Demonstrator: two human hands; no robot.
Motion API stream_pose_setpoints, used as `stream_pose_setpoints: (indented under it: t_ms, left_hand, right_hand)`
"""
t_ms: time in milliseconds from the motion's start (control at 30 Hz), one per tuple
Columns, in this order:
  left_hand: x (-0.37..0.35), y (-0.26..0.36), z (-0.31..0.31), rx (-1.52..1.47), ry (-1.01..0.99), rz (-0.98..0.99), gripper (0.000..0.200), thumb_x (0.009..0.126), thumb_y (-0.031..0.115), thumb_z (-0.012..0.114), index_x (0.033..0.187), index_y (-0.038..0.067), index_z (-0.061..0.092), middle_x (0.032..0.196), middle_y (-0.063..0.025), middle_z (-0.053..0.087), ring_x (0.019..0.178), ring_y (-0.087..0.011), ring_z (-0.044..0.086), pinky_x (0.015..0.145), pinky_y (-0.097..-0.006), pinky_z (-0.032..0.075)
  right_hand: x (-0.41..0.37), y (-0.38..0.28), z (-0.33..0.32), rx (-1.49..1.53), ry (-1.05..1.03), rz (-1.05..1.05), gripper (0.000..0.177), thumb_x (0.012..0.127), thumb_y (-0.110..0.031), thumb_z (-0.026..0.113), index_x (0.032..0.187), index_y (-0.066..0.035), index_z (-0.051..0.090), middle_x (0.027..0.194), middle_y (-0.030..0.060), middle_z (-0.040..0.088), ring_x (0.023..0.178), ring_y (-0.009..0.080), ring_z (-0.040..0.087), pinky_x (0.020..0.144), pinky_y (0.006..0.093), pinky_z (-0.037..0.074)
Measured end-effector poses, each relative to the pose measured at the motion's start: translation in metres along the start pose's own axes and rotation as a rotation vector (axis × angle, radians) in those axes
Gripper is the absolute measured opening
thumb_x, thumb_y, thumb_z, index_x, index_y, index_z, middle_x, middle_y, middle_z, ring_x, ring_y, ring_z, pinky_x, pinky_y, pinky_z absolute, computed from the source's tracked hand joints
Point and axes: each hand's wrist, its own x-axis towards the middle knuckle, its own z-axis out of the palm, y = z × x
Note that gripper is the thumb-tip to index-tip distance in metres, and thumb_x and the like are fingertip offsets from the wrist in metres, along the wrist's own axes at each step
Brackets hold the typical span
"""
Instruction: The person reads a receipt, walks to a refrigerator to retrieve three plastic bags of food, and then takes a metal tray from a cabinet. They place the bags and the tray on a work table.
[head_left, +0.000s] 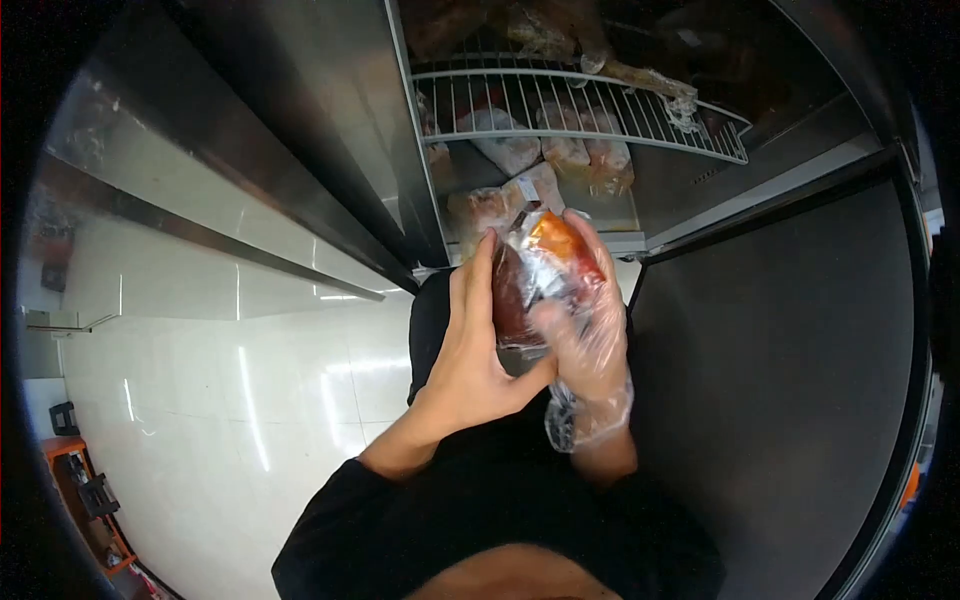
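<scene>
Between my two hands is a clear plastic-wrapped food package [545,265], dark brown on its left side, with orange and red contents on the right. My left hand [480,345], bare, curves around its left side with the thumb stretched below it. A loose clear plastic glove covers my right hand [590,320], whose fingers wrap the package's right side. My right thumb, slightly blurred, presses on the front of the wrap. Just beyond lie wrapped frozen packs [505,200] on the floor of the open fridge or freezer. What exactly is inside the held package cannot be made out.
A white wire shelf [590,105] crosses the cabinet, with wrapped food on and below it. The dark open door [780,380] stands at my right. Steel panels [300,110] rise on the left above a shiny tiled floor [230,370]. An orange shelf unit [75,450] stands far left.
</scene>
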Motion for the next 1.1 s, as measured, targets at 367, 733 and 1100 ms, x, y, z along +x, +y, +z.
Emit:
stream_pose_setpoints:
  t_ms: [367,733,1100]
  left_hand:
    - [-0.013,-0.006,0.0,-0.37,0.048,-0.168,0.071,0.087,0.015,0.072,0.143,-0.001,0.032,0.121,-0.0139,0.049,0.1,-0.0208,0.061,0.083,-0.0316,0.054]
    - [-0.006,-0.001,-0.003,-0.446,0.064,-0.192,0.045,0.091,0.019,0.067,0.124,-0.004,0.047,0.111,-0.0126,0.059,0.097,-0.0171,0.063,0.079,-0.0283,0.053]
    - [-0.014,0.002,-0.005,-0.399,0.1,-0.185,0.042,0.092,0.016,0.064,0.123,-0.005,0.045,0.107,-0.013,0.06,0.094,-0.0151,0.063,0.076,-0.0262,0.053]
  right_hand:
    - [-0.009,0.019,-0.023,0.038,0.119,0.046,0.049,0.099,-0.036,0.055,0.126,0.004,0.05,0.117,0.0124,0.061,0.107,0.0172,0.058,0.095,0.0311,0.045]
    - [-0.019,0.012,-0.011,-0.102,0.059,-0.037,0.042,0.101,-0.033,0.051,0.12,0.004,0.052,0.105,0.0127,0.065,0.097,0.0142,0.06,0.087,0.0296,0.048]
    - [-0.02,0.012,-0.01,-0.143,0.024,-0.053,0.034,0.102,-0.028,0.048,0.115,0.003,0.055,0.103,0.0129,0.065,0.093,0.0139,0.06,0.083,0.0299,0.048]
